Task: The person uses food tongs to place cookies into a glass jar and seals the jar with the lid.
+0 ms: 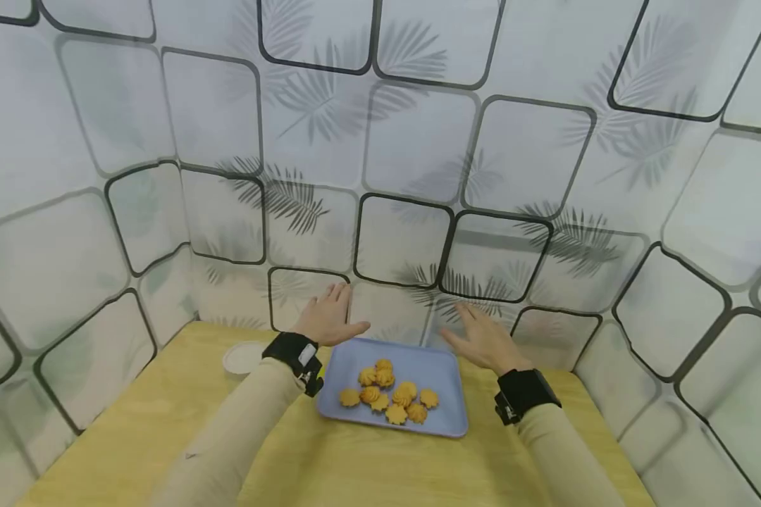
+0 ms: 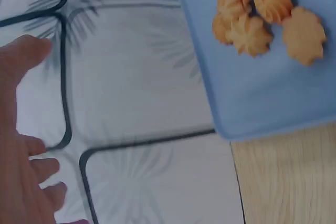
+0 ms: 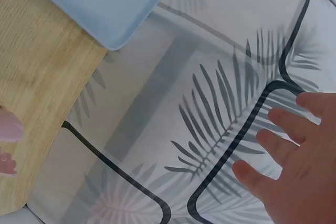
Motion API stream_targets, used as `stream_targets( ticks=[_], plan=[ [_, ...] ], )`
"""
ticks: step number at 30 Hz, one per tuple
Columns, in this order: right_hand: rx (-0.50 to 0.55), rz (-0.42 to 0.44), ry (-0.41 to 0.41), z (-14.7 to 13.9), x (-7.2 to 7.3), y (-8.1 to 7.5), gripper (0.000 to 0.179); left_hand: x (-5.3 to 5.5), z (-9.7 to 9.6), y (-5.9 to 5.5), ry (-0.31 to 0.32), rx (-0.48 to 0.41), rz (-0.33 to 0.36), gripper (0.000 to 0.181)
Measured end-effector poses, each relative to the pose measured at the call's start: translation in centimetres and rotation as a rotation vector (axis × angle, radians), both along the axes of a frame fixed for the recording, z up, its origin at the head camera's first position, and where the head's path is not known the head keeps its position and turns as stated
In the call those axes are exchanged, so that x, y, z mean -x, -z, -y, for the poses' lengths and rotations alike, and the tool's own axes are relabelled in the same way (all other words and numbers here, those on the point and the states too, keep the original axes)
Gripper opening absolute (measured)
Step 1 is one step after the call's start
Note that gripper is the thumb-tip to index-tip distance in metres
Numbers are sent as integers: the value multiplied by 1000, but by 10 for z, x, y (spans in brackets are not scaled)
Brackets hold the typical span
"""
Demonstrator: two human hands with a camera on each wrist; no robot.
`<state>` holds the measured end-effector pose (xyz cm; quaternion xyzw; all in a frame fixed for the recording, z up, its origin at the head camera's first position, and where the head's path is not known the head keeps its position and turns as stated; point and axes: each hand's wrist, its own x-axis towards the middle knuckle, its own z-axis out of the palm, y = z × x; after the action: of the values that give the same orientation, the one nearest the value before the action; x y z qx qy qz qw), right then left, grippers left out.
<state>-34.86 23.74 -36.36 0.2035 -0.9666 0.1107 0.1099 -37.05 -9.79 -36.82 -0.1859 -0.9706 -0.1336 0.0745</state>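
Several golden-brown cookies (image 1: 396,394), some fluted and some swirled, lie loosely grouped on a light blue rectangular tray (image 1: 445,415). My left hand (image 1: 330,317) hovers by the tray's far left corner, fingers extended and thumb spread toward the right. On the other side, my right hand (image 1: 485,338) is held up near the far right corner, its fingers apart. Both hands hold nothing and appear apart from the tray. In the left wrist view the cookies (image 2: 271,3) sit toward the tray's far end from that hand.
A white round dish or lid (image 1: 242,358) stands on the wooden table (image 1: 292,458), left of the tray. Something yellow is partly hidden behind the left wrist. Pink objects (image 3: 8,127) show at the right wrist view's left edge. A patterned curtain (image 1: 412,155) surrounds the table.
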Motion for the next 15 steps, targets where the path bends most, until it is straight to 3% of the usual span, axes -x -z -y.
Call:
stream_targets(
  ticks=[4, 7, 9, 12, 15],
  plan=[
    [23, 0, -3, -2, 0, 2, 80, -9, 41, -2, -78, 19, 56, 91],
    [27, 20, -5, -2, -1, 4, 81, -22, 78, 6, -152, -55, 47, 94],
    [31, 41, -9, -2, -3, 6, 82, -33, 102, 14, -195, -155, 48, 100],
    [34, 61, -25, -1, -7, 9, 81, -50, 130, 35, -229, -415, 92, 106],
    [47, 58, -45, 1, -9, 11, 80, -65, 147, 60, -251, -688, 117, 104]
  ],
)
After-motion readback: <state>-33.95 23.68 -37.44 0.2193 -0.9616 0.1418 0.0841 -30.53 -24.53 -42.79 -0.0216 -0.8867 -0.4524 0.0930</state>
